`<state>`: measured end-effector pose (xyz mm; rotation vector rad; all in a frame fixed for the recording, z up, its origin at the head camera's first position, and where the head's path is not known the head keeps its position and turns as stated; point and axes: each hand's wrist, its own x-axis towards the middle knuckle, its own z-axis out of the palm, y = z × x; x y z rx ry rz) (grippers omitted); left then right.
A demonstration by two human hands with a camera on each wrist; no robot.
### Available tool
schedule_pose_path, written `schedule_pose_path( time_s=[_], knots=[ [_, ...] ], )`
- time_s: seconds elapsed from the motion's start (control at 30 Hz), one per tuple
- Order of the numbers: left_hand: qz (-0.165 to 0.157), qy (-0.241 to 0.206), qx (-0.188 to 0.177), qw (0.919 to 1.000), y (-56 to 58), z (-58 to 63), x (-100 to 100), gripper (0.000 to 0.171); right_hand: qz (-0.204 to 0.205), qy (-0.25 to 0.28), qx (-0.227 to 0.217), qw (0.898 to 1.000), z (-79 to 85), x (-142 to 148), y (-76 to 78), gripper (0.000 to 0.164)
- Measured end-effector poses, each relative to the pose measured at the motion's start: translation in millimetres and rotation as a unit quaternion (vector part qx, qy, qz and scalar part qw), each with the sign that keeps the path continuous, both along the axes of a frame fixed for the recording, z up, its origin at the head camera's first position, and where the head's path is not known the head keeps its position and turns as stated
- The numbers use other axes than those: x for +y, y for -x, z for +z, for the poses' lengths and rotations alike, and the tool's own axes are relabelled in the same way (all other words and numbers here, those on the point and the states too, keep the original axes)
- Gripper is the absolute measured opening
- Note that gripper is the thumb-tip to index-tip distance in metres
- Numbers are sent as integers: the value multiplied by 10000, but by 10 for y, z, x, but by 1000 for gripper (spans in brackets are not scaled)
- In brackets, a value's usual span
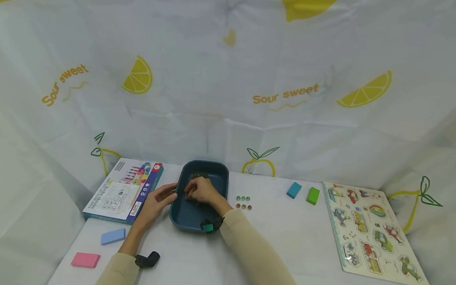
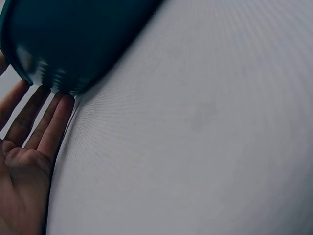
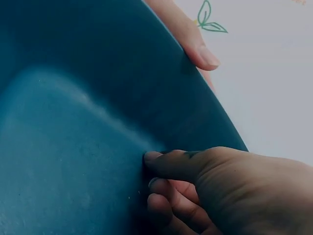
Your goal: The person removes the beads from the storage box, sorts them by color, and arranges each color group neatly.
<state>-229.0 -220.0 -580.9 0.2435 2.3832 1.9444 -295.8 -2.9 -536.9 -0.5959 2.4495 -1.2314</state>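
Observation:
A dark blue rounded tray [image 1: 186, 218] stands on the white table, with a cluster of small brown-looking glass beads [image 1: 200, 175] towards its far end. My left hand [image 1: 156, 205] is at the tray's left side. In the left wrist view its fingers [image 2: 57, 122] reach out nearly straight to the outer wall. My right hand [image 1: 202, 191] is down inside the tray, near the left wall. Seen from the right wrist, its thumb [image 3: 178, 164] and fingers bend together low over the tray floor; whether they pinch a bead I cannot tell.
Right of the tray lie a row of greenish beads [image 1: 243, 198] and a row with reddish ones [image 1: 243, 206]. A printed box [image 1: 122, 192] sits at the left. Blue [image 1: 294, 190], green [image 1: 313, 195], light blue [image 1: 113, 236] and pink [image 1: 85, 260] blocks and a picture puzzle board [image 1: 375, 232] lie around.

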Motion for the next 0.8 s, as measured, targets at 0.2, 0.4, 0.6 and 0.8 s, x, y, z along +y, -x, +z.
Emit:
schedule_pose_path(
  time_s=[0.2,0.4,0.6,0.8],
  knots=[
    [-1,11,-16,10000,-5,2,0,48,102,229,141,9996,113,82,-8,12],
    [33,-24,-14,10000,-7,-2,15,48,2,1063,8,9943,387,499,-76,19],
    [41,-103,43,9999,-8,17,34,49,-333,1077,248,9933,448,1269,-265,24],
    [11,-110,19,9999,-20,18,17,49,-854,422,450,9944,213,1936,-458,21]
  ],
)
